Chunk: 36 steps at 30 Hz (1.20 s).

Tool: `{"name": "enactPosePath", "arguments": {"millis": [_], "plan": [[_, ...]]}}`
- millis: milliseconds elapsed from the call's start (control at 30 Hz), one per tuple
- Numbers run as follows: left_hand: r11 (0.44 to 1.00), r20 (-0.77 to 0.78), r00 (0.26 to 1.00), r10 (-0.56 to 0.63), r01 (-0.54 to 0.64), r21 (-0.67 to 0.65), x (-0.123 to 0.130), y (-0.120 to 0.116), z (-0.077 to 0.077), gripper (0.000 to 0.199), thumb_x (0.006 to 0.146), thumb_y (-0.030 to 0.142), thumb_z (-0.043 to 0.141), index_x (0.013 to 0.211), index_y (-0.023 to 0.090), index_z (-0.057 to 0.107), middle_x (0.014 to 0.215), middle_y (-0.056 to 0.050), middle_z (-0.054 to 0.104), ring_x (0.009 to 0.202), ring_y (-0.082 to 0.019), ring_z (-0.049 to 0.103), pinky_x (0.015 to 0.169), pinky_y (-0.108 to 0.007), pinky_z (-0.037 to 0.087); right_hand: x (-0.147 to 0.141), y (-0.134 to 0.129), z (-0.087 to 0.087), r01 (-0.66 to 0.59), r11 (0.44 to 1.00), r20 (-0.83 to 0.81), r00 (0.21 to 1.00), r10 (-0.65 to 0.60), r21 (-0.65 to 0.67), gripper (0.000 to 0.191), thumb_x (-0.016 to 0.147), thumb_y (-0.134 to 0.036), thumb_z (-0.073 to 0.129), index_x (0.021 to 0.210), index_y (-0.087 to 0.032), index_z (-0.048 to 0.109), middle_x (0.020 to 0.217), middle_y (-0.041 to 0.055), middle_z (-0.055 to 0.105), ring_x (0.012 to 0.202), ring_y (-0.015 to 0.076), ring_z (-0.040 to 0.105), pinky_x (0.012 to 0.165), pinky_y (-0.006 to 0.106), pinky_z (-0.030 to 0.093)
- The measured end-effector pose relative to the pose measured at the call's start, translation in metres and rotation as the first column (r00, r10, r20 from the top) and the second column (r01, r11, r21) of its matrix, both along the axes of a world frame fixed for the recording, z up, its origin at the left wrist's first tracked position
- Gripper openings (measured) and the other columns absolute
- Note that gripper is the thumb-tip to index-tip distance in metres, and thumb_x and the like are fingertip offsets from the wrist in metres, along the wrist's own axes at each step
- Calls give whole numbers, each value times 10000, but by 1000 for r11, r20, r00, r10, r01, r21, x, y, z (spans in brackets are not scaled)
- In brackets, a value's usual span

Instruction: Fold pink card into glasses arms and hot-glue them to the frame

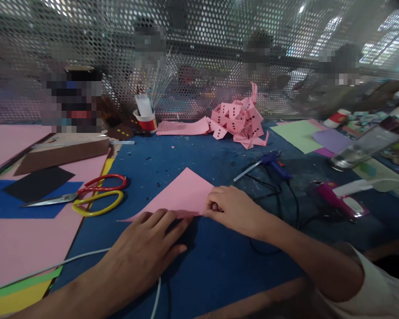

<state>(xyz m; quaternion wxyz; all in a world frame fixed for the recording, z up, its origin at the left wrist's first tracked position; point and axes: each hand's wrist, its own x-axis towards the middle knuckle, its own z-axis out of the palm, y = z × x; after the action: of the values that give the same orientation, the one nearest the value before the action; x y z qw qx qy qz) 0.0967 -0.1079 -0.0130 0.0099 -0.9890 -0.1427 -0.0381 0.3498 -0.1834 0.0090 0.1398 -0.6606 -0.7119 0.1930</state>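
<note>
A sheet of pink paper (186, 190), folded to a triangle with its point facing away, lies on the blue table (213, 270). Across its near folded edge rests my left hand (153, 239), fingers stretched out and pressing on the paper, thumb apart. My right hand (232, 210) grips the right corner of the sheet between curled fingers and thumb. To the left are scissors (99, 195) with one red and one yellow handle, blades pointing left. A blue glue gun (274, 164) with a clear stick lies beyond my right hand.
Folded pink paper pieces (237, 119) are heaped at the back, beside pink strips (182, 127) and a paper cup (145, 120) of sticks. Coloured sheets (36, 248) cover the left side. A clear bottle (365, 144) and magenta device (342, 199) lie right. A white cable (76, 257) passes under my left arm.
</note>
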Motion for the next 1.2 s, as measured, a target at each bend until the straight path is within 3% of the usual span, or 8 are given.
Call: {"name": "enactPosePath", "arguments": {"millis": [367,900,1200], "plan": [[999,-54,999,0,3,46,14,-3,9,435,1010,434,625,1421,292,603,1127,-96,666,974,-263,609,817,-406,463,4,-1,6,8,999,18,1000,-7,-38,148,944,-264,740,819,-202,691,906,0,725,842,172,624,786,321,396],[990,-64,996,-56,63,127,22,-1,12,436,1045,465,547,1444,292,576,1056,-85,641,921,-262,578,782,-398,405,9,-2,6,-10,1000,52,999,11,-22,118,945,-261,722,840,-211,703,909,-5,736,845,172,639,771,312,394],[992,-65,996,-65,71,105,26,2,10,414,1038,475,563,1421,318,576,1067,-83,647,955,-263,582,781,-377,420,10,-2,6,-10,1000,70,997,12,-25,93,938,-244,716,849,-218,712,905,-13,735,848,165,650,775,307,406]]}}
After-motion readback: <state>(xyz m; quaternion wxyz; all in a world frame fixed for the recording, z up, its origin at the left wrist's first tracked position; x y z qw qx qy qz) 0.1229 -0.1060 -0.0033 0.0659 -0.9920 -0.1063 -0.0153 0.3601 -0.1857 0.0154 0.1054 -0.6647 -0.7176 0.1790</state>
